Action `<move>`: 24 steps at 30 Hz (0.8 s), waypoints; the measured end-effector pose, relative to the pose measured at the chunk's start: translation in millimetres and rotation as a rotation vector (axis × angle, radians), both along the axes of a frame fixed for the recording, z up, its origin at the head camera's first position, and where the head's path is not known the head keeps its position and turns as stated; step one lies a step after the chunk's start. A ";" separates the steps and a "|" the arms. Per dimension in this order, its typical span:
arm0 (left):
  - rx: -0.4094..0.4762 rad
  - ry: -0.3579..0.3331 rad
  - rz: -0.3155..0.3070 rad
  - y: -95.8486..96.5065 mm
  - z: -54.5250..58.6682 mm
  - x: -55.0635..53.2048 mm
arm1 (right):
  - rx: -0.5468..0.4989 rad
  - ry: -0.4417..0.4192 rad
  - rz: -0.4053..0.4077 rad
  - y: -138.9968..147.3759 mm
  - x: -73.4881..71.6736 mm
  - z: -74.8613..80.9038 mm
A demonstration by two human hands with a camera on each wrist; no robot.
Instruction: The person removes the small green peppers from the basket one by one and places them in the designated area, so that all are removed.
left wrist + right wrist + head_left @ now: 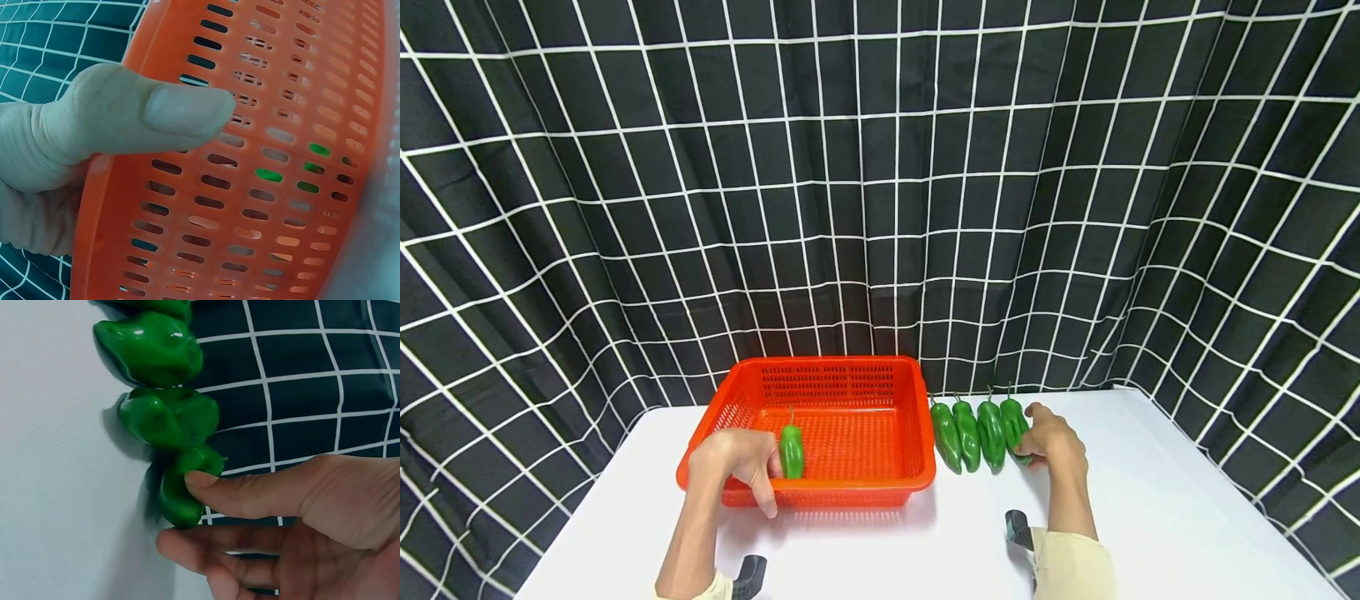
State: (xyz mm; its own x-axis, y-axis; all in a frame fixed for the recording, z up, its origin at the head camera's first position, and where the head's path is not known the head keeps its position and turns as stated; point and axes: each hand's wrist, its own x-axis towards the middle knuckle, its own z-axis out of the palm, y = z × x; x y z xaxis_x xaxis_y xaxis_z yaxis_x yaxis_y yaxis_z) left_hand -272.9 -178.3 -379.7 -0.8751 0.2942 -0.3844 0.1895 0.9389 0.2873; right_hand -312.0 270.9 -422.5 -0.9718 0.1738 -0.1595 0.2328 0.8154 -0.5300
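Note:
My left hand (741, 462) grips the near left rim of a red perforated plastic basket (850, 485). The left wrist view shows the thumb (187, 109) over the outer wall, with the other fingers mostly hidden behind it. Inside the basket, beside those fingers, stands one green pepper (792, 452). To the basket's right, several glossy green peppers (968, 435) lie side by side, stems pointing away. My right hand (1054, 442) pinches the rightmost pepper (178, 494): its thumb lies against one side and its fingertips are at the other.
Everything rests on a white table (977, 533). Behind and at both sides hangs a black curtain (865, 208) with a white grid, meeting the table's back edge just past the peppers. Each wrist wears a dark strap device (1018, 529) near a cream sleeve (1071, 567).

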 end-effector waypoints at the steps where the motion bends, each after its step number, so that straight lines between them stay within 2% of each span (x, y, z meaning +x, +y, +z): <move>1: -0.001 0.000 0.000 -0.1 0.2 -0.1 | 0.005 -0.001 0.001 -0.4 -0.3 -0.2; 6: 0.002 -0.014 0.018 0.1 0.9 -0.9 | 0.021 0.000 0.001 -2.2 -0.8 2.1; 14: 0.008 -0.013 0.013 1.1 1.7 -0.9 | 0.002 -0.023 -0.010 -2.3 0.7 2.5; 20: 0.014 -0.006 -0.004 1.0 2.0 0.5 | 0.060 0.025 -0.005 -4.9 0.1 11.3; 24: 0.015 -0.008 -0.009 1.2 1.6 -0.7 | 0.035 0.079 0.005 -14.7 0.6 24.3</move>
